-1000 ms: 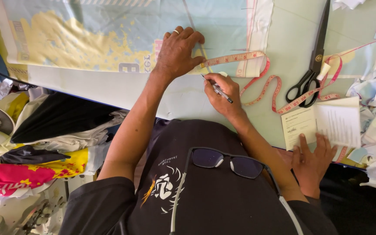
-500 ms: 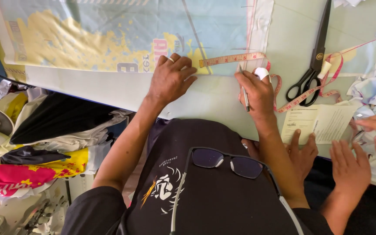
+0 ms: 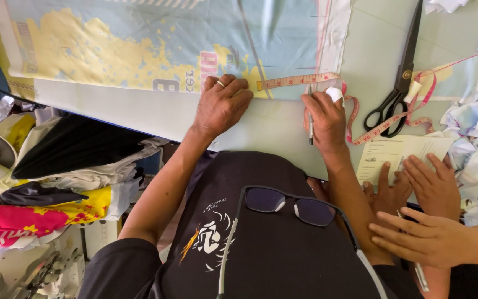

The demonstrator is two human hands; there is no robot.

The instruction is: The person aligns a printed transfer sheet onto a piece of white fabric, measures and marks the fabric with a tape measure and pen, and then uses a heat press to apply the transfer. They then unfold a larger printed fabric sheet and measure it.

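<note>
The left hand lies flat on the printed cloth, fingers spread and holding nothing, just pressing the cloth down near its lower edge. The right hand is curled around a pen and also pins down the measuring tape. The tape runs flat between the two hands, then loops away toward 3 o'clock.

No box or bowl shows on the table.

At 2 o'clock from the right hand lie black scissors, near the tape's loops. At 4 o'clock sits a paper form, and another person's hands rest on and beside it. Crumpled white cloth crowds the right edge.

The table's near edge runs under both wrists. A pile of folded clothes sits below it at 8 o'clock. Bare green table shows at 1 o'clock, beside the scissors.
</note>
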